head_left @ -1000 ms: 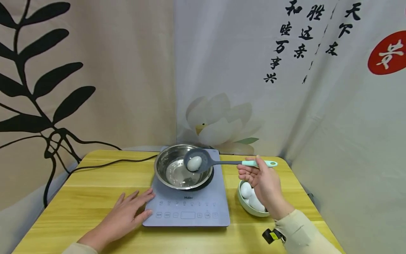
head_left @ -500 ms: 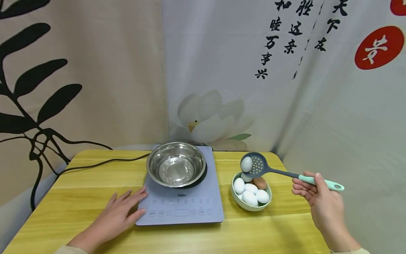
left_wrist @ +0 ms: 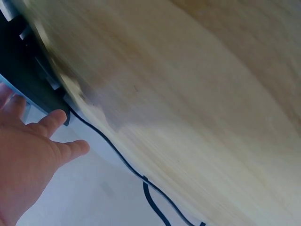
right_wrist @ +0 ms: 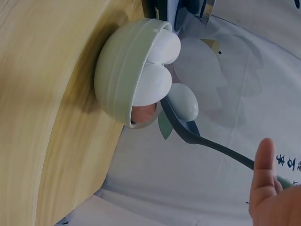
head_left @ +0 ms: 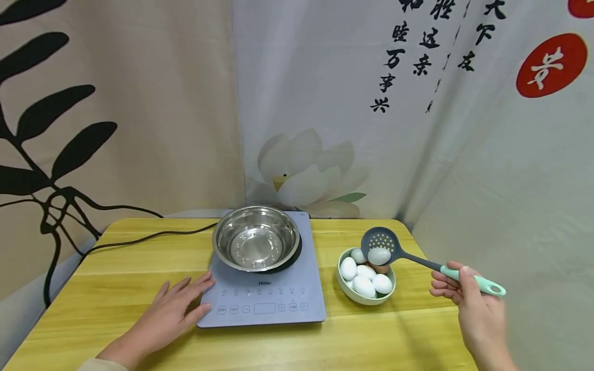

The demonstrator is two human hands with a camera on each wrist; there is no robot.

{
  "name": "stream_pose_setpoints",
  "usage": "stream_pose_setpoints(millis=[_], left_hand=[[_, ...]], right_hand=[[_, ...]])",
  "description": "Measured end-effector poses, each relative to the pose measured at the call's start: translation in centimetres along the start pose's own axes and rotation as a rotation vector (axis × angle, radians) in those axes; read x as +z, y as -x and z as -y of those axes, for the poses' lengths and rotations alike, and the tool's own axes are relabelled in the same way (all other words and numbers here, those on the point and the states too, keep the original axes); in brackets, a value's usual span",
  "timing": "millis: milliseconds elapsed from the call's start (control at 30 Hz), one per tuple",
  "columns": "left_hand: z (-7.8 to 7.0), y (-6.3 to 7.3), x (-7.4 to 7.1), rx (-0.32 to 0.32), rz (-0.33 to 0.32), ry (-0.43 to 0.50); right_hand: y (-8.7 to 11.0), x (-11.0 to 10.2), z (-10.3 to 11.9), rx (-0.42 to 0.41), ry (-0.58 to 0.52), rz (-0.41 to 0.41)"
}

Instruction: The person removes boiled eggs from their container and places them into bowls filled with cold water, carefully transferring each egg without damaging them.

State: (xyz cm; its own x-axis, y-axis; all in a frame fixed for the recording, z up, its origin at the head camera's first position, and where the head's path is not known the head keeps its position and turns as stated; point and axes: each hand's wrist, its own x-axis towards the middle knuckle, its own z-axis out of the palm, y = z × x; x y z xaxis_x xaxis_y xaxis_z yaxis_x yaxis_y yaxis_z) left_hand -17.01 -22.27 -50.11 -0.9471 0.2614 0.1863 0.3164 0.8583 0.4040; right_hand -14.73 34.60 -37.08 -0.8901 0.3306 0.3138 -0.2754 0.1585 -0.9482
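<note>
My right hand (head_left: 480,309) grips the mint handle of a grey slotted spoon (head_left: 384,238). A white egg (head_left: 379,256) lies in the spoon's bowl, just over the far right rim of a pale green bowl (head_left: 343,288). Several white eggs (head_left: 364,286) and a brown egg (right_wrist: 143,113) fill that bowl. With fingers spread, my left hand (head_left: 162,314) touches the left edge of an induction cooker (head_left: 297,301). On the cooker sits a steel pot (head_left: 258,267); only its bare bottom shows inside.
A wooden table (head_left: 371,340) carries everything. A black cable (head_left: 153,238) runs from the cooker over the table's left side. Printed curtains (head_left: 320,77) hang behind and at the right.
The spoon with the egg has moved from over the pot rightward to above the egg bowl, then tilted lower there. My left hand stays at the cooker's edge. The head view has shifted slightly.
</note>
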Motion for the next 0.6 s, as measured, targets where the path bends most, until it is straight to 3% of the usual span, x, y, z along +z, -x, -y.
stream_pose_setpoints(millis=[400,600], left_hand=[[-0.1,0.0,-0.1,-0.008,0.013,0.008],[0.0,-0.1,-0.1,-0.012,0.019,0.014]], right_hand=[[1.2,1.3,-0.2,-0.178,0.235,-0.014],[1.3,1.3,-0.1,-0.214,0.192,0.0]])
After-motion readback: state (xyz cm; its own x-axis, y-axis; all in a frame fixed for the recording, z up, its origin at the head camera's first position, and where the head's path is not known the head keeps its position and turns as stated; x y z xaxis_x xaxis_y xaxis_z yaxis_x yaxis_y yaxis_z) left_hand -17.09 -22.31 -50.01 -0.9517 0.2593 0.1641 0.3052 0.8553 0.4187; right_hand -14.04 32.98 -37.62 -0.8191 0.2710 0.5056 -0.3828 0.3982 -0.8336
